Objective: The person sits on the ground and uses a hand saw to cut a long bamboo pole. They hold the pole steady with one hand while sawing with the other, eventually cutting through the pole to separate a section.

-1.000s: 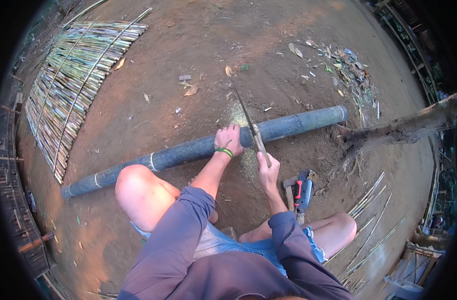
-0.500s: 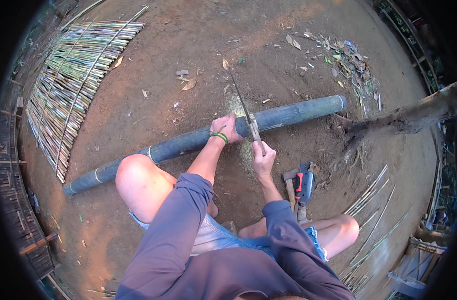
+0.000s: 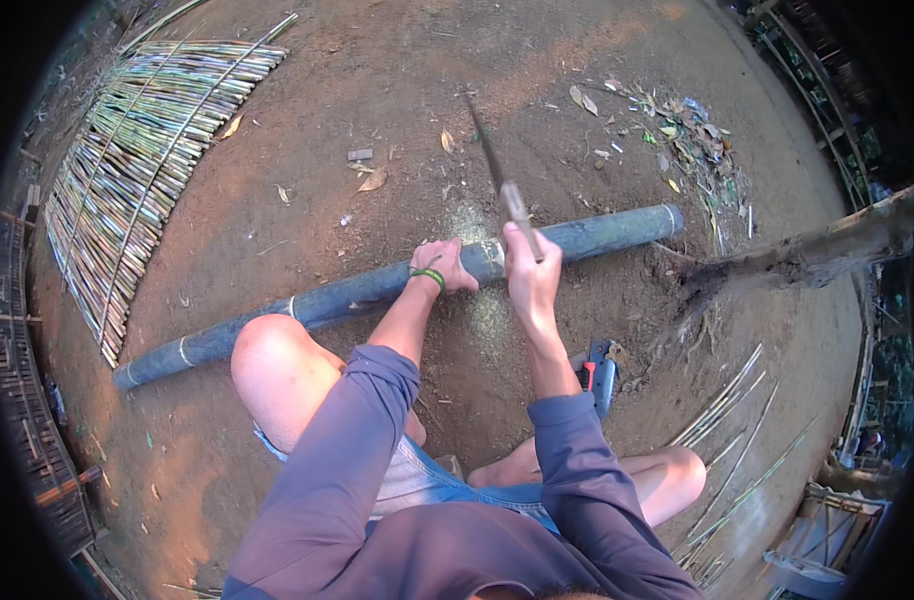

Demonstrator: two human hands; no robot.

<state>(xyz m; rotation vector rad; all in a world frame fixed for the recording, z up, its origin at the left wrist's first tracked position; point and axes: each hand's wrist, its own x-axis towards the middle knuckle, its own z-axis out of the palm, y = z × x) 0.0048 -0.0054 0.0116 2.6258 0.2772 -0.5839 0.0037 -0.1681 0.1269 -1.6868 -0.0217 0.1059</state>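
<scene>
A long, dark bamboo pole (image 3: 352, 296) lies across the ground in front of my knees. My left hand (image 3: 443, 263) rests on top of it, fingers and thumb around its upper side, with a green band at the wrist. Just right of that hand, a pale cut mark (image 3: 492, 252) shows on the bamboo. My right hand (image 3: 533, 278) grips the handle of a handsaw (image 3: 494, 158). Its narrow dark blade points away from me, raised off the pole. Pale sawdust (image 3: 489, 318) covers the soil on both sides of the mark.
A lashed mat of thin canes (image 3: 142, 165) lies at far left. By my right forearm is a blue-grey sheath (image 3: 604, 378) with a red-handled tool, partly hidden. A tree trunk (image 3: 807, 245) stands right of the pole's end. Thin sticks (image 3: 737, 440) and leaf litter (image 3: 697, 135) lie on the right.
The saw has come up out of the cut and away from the bamboo, with my right hand moving forward and up. My left hand stays on the pole.
</scene>
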